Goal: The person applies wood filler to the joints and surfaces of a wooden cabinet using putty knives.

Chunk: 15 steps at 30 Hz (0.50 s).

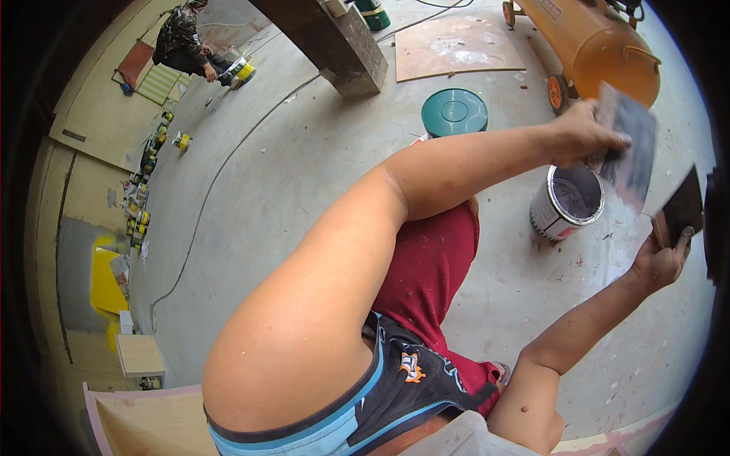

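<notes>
Dusty concrete floor (304, 167), left hand (585, 133) gripping flat smeared trowel (631, 144), round paint can (566, 201)

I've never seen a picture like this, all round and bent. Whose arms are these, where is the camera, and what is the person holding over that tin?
The camera sits on a person's head and looks down, so the arms are the wearer's own; the wide lens bends straight edges. There is no machine here, only two bare hands. The left hand grips a wide flat scraper blade smeared with grey paste. The right hand holds a smaller dark scraper. Just below them an open paint can with grey filler stands on the concrete floor. Beyond it lie a green round lid and an orange air compressor tank. Far off, top left, another person crouches over their own cans.
</notes>
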Each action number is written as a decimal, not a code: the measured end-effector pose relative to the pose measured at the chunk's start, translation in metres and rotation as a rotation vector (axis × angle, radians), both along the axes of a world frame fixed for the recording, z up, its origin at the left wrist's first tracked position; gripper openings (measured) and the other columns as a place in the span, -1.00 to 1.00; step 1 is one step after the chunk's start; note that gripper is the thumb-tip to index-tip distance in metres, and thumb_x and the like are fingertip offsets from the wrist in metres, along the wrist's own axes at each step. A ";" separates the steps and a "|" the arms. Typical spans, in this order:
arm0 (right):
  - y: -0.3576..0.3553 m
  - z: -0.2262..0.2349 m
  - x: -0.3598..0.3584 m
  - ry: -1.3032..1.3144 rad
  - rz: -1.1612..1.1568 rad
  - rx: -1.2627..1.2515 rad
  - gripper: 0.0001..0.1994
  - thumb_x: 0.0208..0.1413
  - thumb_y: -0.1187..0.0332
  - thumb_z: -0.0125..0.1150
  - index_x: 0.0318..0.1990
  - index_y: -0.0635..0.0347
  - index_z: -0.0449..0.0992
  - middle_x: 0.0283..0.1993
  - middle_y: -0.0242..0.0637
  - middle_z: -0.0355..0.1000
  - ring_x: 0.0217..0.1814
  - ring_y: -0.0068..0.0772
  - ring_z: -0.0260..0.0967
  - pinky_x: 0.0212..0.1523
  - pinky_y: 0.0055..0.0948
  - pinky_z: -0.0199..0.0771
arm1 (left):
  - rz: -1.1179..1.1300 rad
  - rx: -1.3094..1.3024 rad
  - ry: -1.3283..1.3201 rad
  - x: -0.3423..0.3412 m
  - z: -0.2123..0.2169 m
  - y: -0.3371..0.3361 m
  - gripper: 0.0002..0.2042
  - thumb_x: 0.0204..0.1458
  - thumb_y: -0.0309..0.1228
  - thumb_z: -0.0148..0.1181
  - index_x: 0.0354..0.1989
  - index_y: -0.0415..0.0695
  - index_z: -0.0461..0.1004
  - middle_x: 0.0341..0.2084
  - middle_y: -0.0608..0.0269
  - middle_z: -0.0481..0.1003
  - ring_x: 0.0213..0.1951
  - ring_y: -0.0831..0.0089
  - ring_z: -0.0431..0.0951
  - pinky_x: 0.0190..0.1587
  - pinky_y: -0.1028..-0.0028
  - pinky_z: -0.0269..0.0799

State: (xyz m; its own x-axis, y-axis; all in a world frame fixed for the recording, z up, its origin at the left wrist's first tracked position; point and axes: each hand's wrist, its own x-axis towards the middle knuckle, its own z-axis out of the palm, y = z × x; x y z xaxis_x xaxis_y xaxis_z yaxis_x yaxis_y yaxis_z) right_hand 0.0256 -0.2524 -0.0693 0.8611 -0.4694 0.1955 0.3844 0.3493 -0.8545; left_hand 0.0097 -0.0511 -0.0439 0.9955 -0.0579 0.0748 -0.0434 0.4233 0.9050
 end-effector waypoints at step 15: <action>0.055 0.002 -0.032 -0.454 -0.024 -0.314 -0.65 -0.03 0.59 0.18 -0.05 0.44 0.34 -0.09 -0.14 0.41 -0.19 -0.39 0.42 -0.16 -0.42 0.54 | 0.196 0.006 -0.306 -0.011 0.008 -0.014 -0.69 -0.09 -0.64 0.07 -0.12 -0.26 0.26 -0.33 0.11 0.47 -0.33 0.39 0.53 -0.23 0.41 0.50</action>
